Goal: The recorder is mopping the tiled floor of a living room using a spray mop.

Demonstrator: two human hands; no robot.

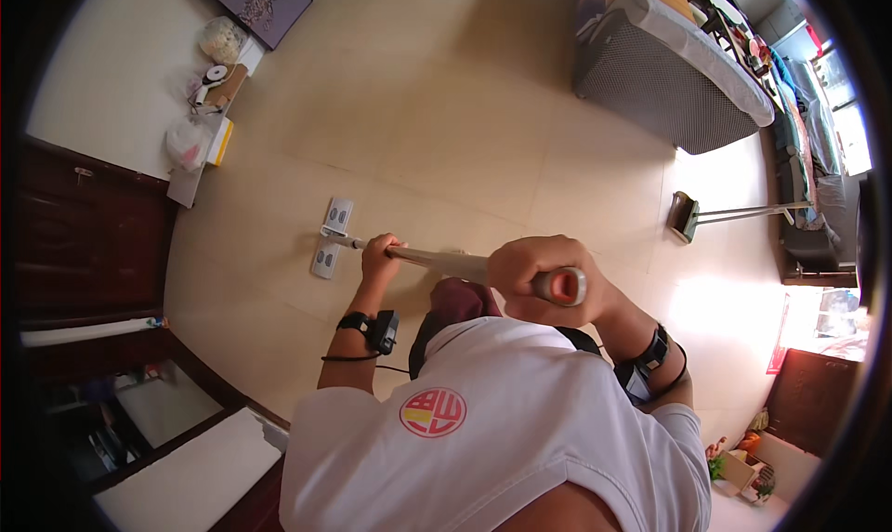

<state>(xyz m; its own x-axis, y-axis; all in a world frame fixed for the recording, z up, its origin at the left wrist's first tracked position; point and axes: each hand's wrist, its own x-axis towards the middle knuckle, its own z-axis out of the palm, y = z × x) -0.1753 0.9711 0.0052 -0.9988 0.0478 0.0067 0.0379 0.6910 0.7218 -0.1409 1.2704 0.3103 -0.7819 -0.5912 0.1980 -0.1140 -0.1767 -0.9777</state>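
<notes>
My right hand [550, 277] is wrapped around the thick upper end of a flat mop's handle [446, 261], close to the camera. Farther down the same pole, my left hand [382, 253] grips it near the mop head. The flat mop head [332, 238], white-grey with dark oval marks on its top, lies on the tiled floor [446, 149] to the left. Its underside is hidden. Both forearms wear black straps with small devices and cables.
A padded grey sofa or bed [655, 79] stands at upper right. A dustpan [683, 217] with long handles is on the right. At left, a low shelf [187, 183] holds bags and a hair dryer, near a dark red door [90, 232]. A framed picture [258, 2] leans at the top.
</notes>
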